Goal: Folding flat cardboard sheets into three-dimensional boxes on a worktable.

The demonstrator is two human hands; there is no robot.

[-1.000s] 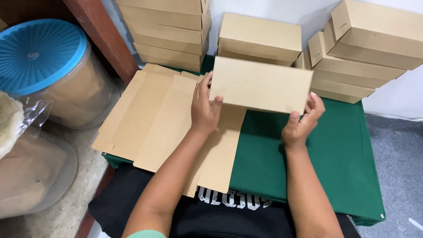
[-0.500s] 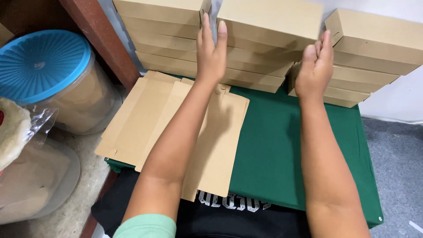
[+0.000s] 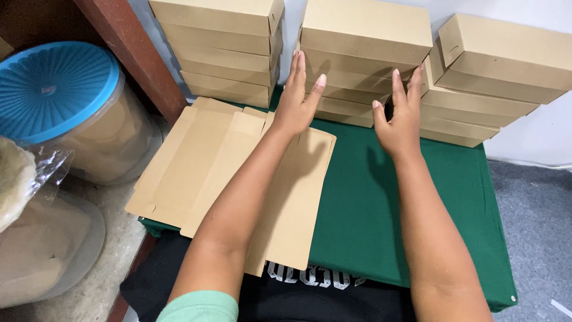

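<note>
My left hand point(image 3: 299, 98) and my right hand point(image 3: 400, 114) hover open, fingers spread, just in front of the middle stack of brown cardboard boxes point(image 3: 364, 56) at the back of the green table point(image 3: 381, 203). Neither hand holds anything. The top box of that stack point(image 3: 368, 27) sits closed and level. A pile of flat, unfolded cardboard blanks point(image 3: 214, 167) lies under my left forearm at the table's left side.
Two more stacks of closed brown boxes stand at the back left point(image 3: 220, 48) and back right point(image 3: 500, 77). A clear tub with a blue lid point(image 3: 56, 89) and a plastic bag point(image 3: 24, 179) sit on the floor at left. A brown post point(image 3: 134, 50) rises beside them.
A second ago both hands held a closed box above the table. They carried it up onto the middle stack, let go, and have drawn back slightly with fingers open.
</note>
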